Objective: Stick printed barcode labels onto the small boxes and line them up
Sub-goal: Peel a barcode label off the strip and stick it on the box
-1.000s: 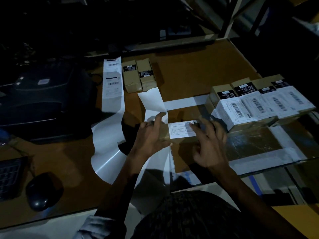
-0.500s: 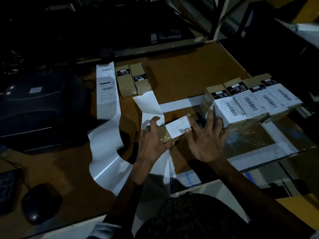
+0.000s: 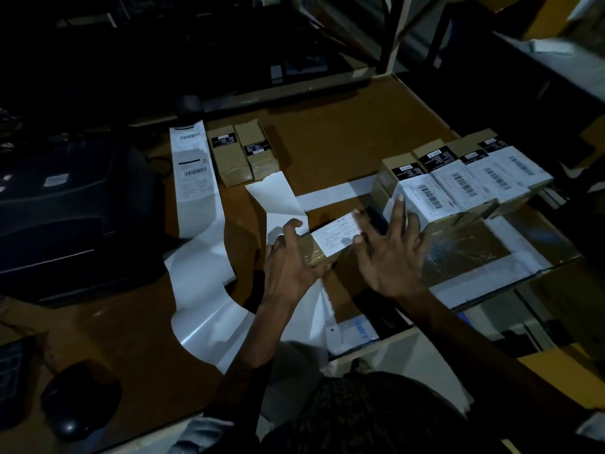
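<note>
- We are gripping the small box (image 3: 316,253) with our left hand (image 3: 288,257), between both hands.
- Our right hand (image 3: 389,253), fingers spread, is pressing its barcode label (image 3: 337,235).
- Uneven pressing is risking a crooked, wrinkled label.

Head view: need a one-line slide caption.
Both hands, left hand and right hand, hold a freshly labelled small box beside the row of labelled boxes.

Both forearms are bare to the left hand (image 3: 291,260) and right hand (image 3: 389,253), a pale rolled sleeve cuff (image 3: 203,430) shows near the left elbow, and a dark patterned garment (image 3: 376,417) covers the torso.
</note>
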The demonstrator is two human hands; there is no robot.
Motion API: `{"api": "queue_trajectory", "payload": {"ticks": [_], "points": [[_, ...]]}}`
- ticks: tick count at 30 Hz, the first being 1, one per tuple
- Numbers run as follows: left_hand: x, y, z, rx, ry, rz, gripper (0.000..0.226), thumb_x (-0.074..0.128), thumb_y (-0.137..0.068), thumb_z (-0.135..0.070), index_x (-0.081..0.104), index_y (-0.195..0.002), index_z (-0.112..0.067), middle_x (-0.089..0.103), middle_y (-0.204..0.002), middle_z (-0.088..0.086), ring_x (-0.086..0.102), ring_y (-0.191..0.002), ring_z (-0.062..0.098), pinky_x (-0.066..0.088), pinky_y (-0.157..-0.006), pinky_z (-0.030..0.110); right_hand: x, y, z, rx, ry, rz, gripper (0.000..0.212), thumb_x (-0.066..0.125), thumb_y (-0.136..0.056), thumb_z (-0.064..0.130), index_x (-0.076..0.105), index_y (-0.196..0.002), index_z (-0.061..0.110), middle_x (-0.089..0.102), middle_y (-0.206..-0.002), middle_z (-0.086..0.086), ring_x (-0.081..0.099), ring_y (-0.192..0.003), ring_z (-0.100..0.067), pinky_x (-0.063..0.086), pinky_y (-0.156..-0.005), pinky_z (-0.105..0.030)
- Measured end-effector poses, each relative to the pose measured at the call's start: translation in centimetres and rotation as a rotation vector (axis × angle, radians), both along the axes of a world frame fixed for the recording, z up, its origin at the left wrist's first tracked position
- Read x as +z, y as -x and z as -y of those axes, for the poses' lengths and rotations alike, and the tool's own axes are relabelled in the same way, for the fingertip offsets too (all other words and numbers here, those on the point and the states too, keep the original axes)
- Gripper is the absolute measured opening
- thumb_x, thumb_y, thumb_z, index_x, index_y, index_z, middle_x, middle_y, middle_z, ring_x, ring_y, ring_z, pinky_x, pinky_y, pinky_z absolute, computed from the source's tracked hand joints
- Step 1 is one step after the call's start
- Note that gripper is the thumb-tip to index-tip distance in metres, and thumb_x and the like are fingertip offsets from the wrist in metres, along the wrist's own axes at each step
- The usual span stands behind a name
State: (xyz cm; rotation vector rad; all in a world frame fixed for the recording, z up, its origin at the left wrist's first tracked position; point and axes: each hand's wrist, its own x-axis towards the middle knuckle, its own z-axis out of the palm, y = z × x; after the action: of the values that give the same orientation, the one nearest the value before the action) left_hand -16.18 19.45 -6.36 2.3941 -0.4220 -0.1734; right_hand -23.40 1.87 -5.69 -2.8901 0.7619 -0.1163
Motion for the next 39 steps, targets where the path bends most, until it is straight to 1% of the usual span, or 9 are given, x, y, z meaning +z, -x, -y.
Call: {"api": "queue_trajectory", "payload": {"ticks": [2, 5, 8, 15, 20, 22, 27, 34, 39], "points": [[0.0, 0.0, 0.0, -0.006, -0.002, 0.012, 0.092, 0.086, -0.072, -0.046, 0.029, -0.141, -0.026, 0.055, -0.136, 0.007, 0.055, -0.121, 0.025, 0.04, -0.093, 0.025, -0.2, -0.1, -2.1, 0.013, -0.043, -0.014, 0.059, 0.015, -0.097, 0.068, 0.004, -0.154, 0.055, -0.024, -0.165, -0.01, -0.009, -0.151, -0.044, 0.005, -0.114, -0.072], [0.0, 0.1, 0.1, -0.016, -0.008, 0.053, 0.078, 0.079, -0.081, -0.042, 0.031, -0.14, -0.024, 0.058, -0.134, 0.01, 0.055, -0.123, 0.029, 0.038, -0.107, 0.039, -0.8, 0.4, -6.6, 0.125, -0.11, -0.051, 0.061, 0.019, -0.097, 0.07, -0.002, -0.153, 0.057, -0.03, -0.164, -0.006, -0.016, -0.15, -0.038, 0.003, -0.116, -0.068], [0.0, 0.1, -0.1, -0.04, -0.017, 0.071, 0.077, 0.079, -0.08, -0.038, 0.032, -0.139, -0.022, 0.059, -0.133, 0.012, 0.055, -0.123, 0.031, 0.039, -0.11, 0.044, -0.6, 1.0, -6.9, 0.194, -0.105, -0.039, 0.058, 0.016, -0.098, 0.069, -0.001, -0.152, 0.059, -0.031, -0.163, -0.007, -0.011, -0.151, -0.037, 0.008, -0.116, -0.064], [-0.2, -0.1, -0.3, -0.024, -0.022, 0.045, 0.093, 0.088, -0.068, -0.048, 0.03, -0.138, -0.026, 0.058, -0.132, 0.008, 0.059, -0.115, 0.025, 0.05, -0.09, 0.031, -0.3, 0.3, -1.5, 0.0, 0.0, 0.013, 0.056, 0.013, -0.099, 0.066, 0.008, -0.154, 0.054, -0.018, -0.166, -0.015, 0.006, -0.148, -0.045, 0.018, -0.113, -0.064], [-0.4, -0.2, -0.2, -0.025, -0.026, 0.045, 0.094, 0.089, -0.066, -0.047, 0.029, -0.134, -0.028, 0.061, -0.129, 0.008, 0.061, -0.114, 0.025, 0.054, -0.092, 0.037, -0.7, -0.3, -2.7, -0.062, -0.093, 0.035, 0.067, 0.0, -0.093, 0.072, 0.012, -0.155, 0.051, -0.02, -0.165, -0.013, -0.001, -0.148, -0.043, 0.012, -0.116, -0.064], [-0.3, 0.0, 0.0, -0.01, -0.019, 0.038, 0.09, 0.088, -0.067, -0.047, 0.031, -0.134, -0.027, 0.061, -0.128, 0.008, 0.06, -0.115, 0.027, 0.051, -0.096, 0.04, -0.1, -0.5, -3.1, -0.022, -0.105, 0.008, 0.067, 0.0, -0.092, 0.071, 0.011, -0.155, 0.051, -0.022, -0.165, -0.013, -0.001, -0.148, -0.043, 0.01, -0.116, -0.066], [0.1, 0.3, 0.4, -0.004, -0.01, 0.062, 0.075, 0.08, -0.077, -0.03, 0.035, -0.137, -0.02, 0.061, -0.128, 0.011, 0.055, -0.122, 0.032, 0.039, -0.106, 0.043, -0.2, 0.2, -5.3, 0.309, -0.094, -0.021, 0.06, 0.022, -0.098, 0.068, 0.007, -0.154, 0.054, -0.027, -0.165, -0.006, -0.007, -0.151, -0.038, 0.007, -0.115, -0.065], [-0.5, 0.4, 0.4, 0.044, 0.051, 0.049, 0.091, 0.091, -0.061, -0.05, 0.036, -0.131, -0.028, 0.062, -0.125, 0.005, 0.06, -0.116, 0.025, 0.049, -0.1, 0.046, -0.7, -0.4, 1.4, 0.218, 0.018, 0.0, 0.061, 0.021, -0.099, 0.065, 0.009, -0.156, 0.047, -0.021, -0.166, -0.016, 0.005, -0.149, -0.043, 0.014, -0.114, -0.062], [-1.1, 0.3, -0.1, 0.005, 0.064, 0.061, 0.089, 0.085, -0.06, -0.053, 0.04, -0.133, -0.028, 0.064, -0.12, 0.004, 0.063, -0.107, 0.021, 0.056, -0.09, 0.043, -1.0, 0.2, 0.9, 0.257, -0.113, -0.004, 0.066, 0.019, -0.1, 0.065, 0.001, -0.159, 0.039, -0.014, -0.167, -0.015, 0.005, -0.148, -0.042, 0.012, -0.115, -0.061]]}}
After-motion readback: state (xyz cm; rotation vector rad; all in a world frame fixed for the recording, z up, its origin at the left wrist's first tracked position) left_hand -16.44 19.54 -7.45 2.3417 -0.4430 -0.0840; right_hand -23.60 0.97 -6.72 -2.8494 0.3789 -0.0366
